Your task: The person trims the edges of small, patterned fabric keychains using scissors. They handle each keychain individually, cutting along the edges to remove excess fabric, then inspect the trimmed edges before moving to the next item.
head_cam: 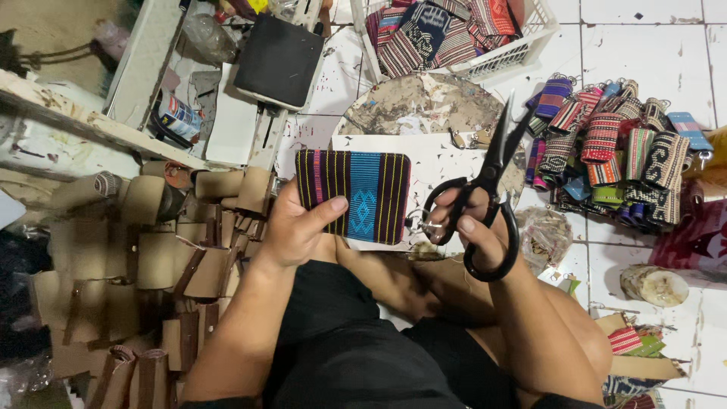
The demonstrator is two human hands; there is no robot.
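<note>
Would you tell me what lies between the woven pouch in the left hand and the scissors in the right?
In the head view, only a bare strip of white sheet separates the woven pouch from the scissors.

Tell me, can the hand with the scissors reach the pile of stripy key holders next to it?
Probably yes: the right hand is beside the key holders, with only open floor between. But the scissors fill its fingers.

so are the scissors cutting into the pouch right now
No, the scissors in the right hand point up and away, apart from the woven pouch that the left hand holds.
</note>
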